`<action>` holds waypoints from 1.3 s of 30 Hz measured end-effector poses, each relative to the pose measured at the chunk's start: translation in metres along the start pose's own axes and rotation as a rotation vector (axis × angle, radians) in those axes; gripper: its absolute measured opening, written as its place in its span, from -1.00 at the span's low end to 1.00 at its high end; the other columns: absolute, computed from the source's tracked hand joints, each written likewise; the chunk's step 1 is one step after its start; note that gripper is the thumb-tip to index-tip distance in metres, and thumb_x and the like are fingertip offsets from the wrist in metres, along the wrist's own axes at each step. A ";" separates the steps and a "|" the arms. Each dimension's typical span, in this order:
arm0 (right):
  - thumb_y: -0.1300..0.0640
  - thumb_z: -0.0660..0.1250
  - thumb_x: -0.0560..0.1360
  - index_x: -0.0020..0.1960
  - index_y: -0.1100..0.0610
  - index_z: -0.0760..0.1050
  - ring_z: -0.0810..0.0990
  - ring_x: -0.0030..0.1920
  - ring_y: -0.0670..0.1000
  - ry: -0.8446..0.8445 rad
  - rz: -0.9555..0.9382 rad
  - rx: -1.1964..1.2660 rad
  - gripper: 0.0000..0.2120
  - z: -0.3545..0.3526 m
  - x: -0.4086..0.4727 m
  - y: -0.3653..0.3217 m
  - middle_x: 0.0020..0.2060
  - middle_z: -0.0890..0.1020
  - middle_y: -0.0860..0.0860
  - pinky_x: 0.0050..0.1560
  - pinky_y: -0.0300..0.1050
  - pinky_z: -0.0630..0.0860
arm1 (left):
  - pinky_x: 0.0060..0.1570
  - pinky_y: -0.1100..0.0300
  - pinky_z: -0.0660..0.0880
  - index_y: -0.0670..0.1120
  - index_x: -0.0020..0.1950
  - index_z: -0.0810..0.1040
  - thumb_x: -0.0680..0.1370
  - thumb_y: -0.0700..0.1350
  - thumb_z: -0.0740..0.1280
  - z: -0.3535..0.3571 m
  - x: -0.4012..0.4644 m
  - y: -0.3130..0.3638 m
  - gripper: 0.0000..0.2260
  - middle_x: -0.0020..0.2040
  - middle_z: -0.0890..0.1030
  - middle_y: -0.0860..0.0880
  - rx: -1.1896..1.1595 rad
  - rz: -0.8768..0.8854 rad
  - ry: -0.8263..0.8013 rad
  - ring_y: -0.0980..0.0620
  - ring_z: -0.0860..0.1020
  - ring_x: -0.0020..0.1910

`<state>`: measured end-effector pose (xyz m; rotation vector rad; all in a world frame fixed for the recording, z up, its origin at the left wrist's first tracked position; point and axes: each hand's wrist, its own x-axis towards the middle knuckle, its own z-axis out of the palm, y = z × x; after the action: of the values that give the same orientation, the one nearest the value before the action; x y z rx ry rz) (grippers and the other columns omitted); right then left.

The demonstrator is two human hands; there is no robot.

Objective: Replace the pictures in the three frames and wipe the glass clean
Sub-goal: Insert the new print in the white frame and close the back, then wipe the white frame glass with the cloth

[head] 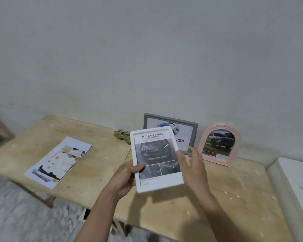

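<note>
The left hand [128,175] grasps the white frame [156,159] by its left edge, held above the tabletop [98,165]; the right hand [192,165] hovers released at its right edge. Best to steady both edges, thumbs off the glass, before fetching the green cloth [122,135] behind.

Plain home room: bare plaster wall [147,49], rough wooden table [98,142], marbled floor [16,215].
</note>
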<state>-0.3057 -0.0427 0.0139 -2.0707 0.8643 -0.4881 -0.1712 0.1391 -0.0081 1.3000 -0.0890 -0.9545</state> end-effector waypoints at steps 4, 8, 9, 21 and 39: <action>-0.30 -0.05 0.56 -0.21 -0.02 0.47 0.53 -0.25 0.01 -0.096 0.068 0.058 -0.51 0.019 0.003 -0.012 -0.28 0.57 0.01 -0.24 -0.11 0.40 | 0.32 -0.15 0.43 -0.30 0.25 0.58 0.39 -0.21 0.52 -0.019 -0.011 -0.002 -0.55 0.12 0.53 -0.22 -0.098 0.026 -0.027 -0.20 0.49 0.10; -0.24 0.00 0.59 -0.16 -0.01 0.47 0.56 -0.30 0.06 -0.066 0.004 0.055 -0.59 0.050 0.002 -0.024 -0.39 0.55 0.00 -0.36 -0.16 0.36 | 0.26 -0.10 0.42 -0.29 0.24 0.57 0.40 -0.11 0.55 -0.043 -0.020 0.008 -0.52 0.10 0.56 -0.20 -0.093 0.055 0.018 -0.17 0.51 0.09; -0.23 0.01 0.59 -0.15 -0.01 0.47 0.56 -0.30 0.08 -0.061 0.007 0.055 -0.59 0.062 0.002 -0.030 -0.41 0.54 -0.02 -0.34 -0.15 0.36 | 0.25 -0.08 0.47 -0.24 0.23 0.59 0.51 -0.12 0.46 -0.049 -0.021 0.010 -0.66 0.13 0.65 -0.18 -0.053 0.071 0.065 -0.16 0.59 0.10; -0.20 -0.02 0.60 -0.25 0.18 0.51 0.51 -0.38 0.00 -0.018 0.086 0.078 -0.44 0.191 -0.006 -0.097 -0.37 0.58 0.08 -0.44 -0.19 0.35 | -0.13 -0.03 0.47 -0.11 -0.22 0.44 0.64 0.20 0.11 -0.142 -0.012 0.038 -0.56 -0.30 0.54 -0.09 0.793 0.327 0.842 -0.12 0.53 -0.23; -0.32 0.01 0.55 -0.02 0.10 0.55 0.64 -0.19 0.06 -0.474 0.134 0.110 -0.45 0.298 0.168 -0.079 -0.18 0.65 0.05 -0.08 0.01 0.57 | -0.05 -0.06 0.64 -0.15 0.33 0.56 0.62 -0.01 0.31 -0.255 0.104 0.096 -0.65 0.23 0.65 -0.20 -0.333 -0.057 0.305 -0.19 0.67 0.12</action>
<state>0.0209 0.0314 -0.0914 -1.8977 0.6675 0.0327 0.0876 0.2652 -0.0551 1.1263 0.3317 -0.7698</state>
